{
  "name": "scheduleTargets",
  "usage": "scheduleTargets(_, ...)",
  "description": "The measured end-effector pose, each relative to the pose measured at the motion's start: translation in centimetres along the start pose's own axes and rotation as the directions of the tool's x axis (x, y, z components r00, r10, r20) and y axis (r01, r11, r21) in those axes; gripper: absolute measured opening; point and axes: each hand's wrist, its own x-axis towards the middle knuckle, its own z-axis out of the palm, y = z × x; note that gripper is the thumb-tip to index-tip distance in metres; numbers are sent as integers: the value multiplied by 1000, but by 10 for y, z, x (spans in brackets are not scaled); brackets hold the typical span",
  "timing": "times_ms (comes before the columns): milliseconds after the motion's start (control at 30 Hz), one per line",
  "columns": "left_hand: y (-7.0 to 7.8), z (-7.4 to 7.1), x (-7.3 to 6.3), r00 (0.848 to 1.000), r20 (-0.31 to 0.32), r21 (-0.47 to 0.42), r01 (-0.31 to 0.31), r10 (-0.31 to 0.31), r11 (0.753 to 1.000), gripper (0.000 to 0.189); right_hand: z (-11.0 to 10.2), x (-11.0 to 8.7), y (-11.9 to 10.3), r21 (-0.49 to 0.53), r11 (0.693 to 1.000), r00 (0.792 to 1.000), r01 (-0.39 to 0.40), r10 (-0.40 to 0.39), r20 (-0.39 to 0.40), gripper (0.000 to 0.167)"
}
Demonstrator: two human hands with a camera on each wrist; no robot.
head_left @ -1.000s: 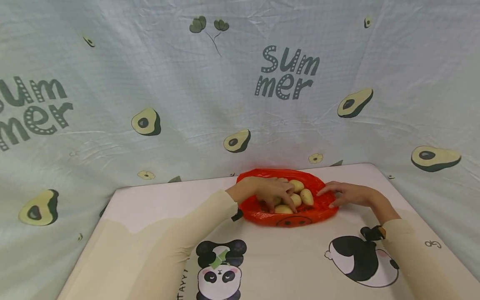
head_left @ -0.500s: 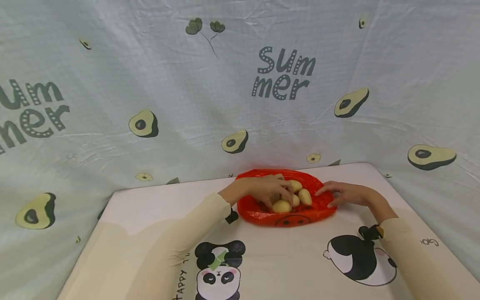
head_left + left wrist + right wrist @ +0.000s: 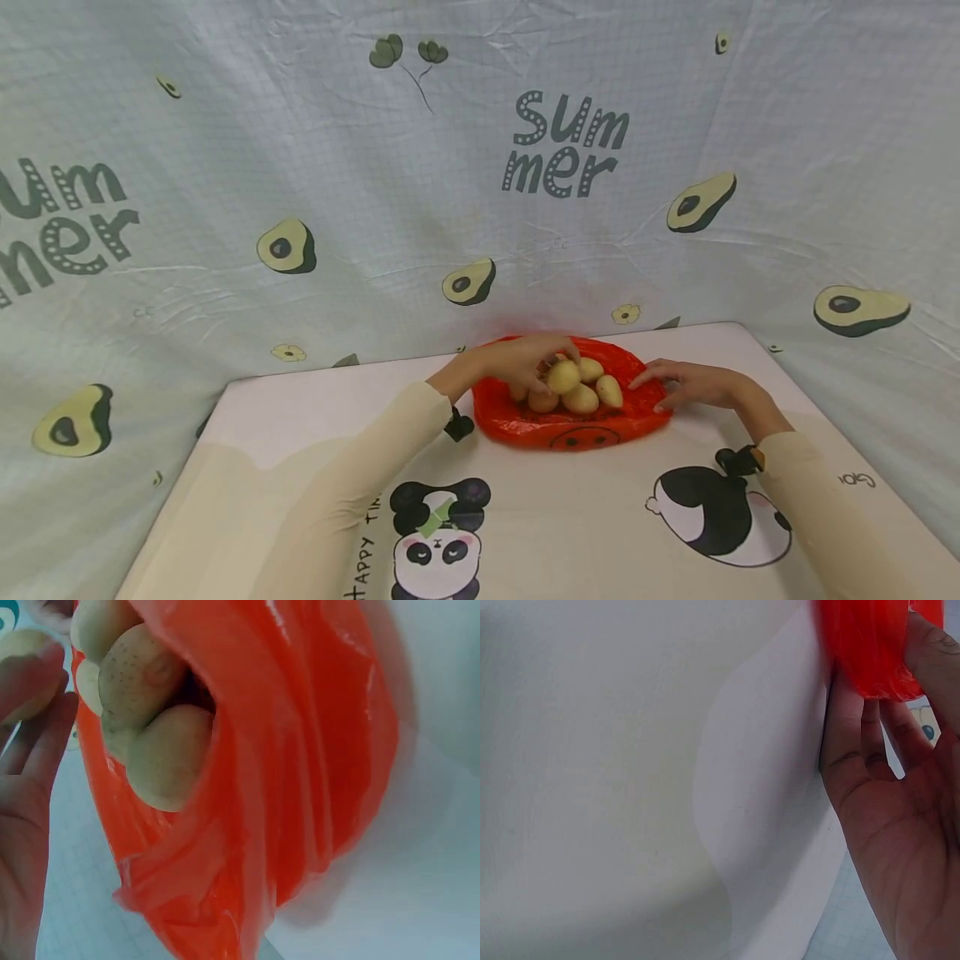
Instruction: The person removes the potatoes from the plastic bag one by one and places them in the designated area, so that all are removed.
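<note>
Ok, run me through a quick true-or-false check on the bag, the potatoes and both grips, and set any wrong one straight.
1. The left grip holds a potato. True.
2. The right grip holds the red bag at its edge. True.
3. The red bag is tied shut. False: it lies open, with other potatoes showing inside.
4. The printed panda shows lower in the head view than the red bag. True.
5. Both grips hold potatoes. False: only the left grip does.

A pale grey-green cloth [image 3: 360, 183], lightly wrinkled, hangs behind the table [image 3: 562, 508], printed with avocado halves [image 3: 287, 247], small flowers [image 3: 626, 313] and "summer" lettering [image 3: 566, 146] (split over two lines). White and beige areas cover the tabletop, where a cartoon panda [image 3: 437, 557] appears; the light is soft.
</note>
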Motion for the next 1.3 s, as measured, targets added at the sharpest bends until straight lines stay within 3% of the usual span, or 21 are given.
scheduleTargets(100,0,-3,-4,998,-49,-55,-34,32,998,57,-1,-1,-1,1,1000,1000,4,-4,-1,42)
scheduleTargets(200,-1,-7,-8,997,-56,-74,-53,49,996,55,-3,-2,-3,2,1000,1000,4,-4,-4,42)
scheduleTargets(333,-1,-8,-13,998,-55,-89,-26,21,996,54,-3,-2,-4,-2,1000,1000,-1,1,-8,42)
scheduleTargets(433,-1,-4,-17,996,-91,-147,-15,2,989,56,-3,-2,-5,8,1000,1000,-4,4,-11,42)
scheduleTargets(600,-3,5,-27,982,-185,-271,-28,-23,962,57,0,-1,-5,27,1000,1000,-12,12,-9,42)
scheduleTargets(900,4,12,-41,954,-291,-347,-29,-78,937,56,-2,-3,-4,11,1000,1000,-11,11,-5,42)
scheduleTargets(1100,13,16,-54,953,-272,-400,13,-133,916,53,0,-15,-10,0,1000,996,-25,24,-81,47)
scheduleTargets(1300,19,27,-71,945,-265,-426,65,-193,903,47,3,-16,-19,10,1000,992,29,-27,-124,44)
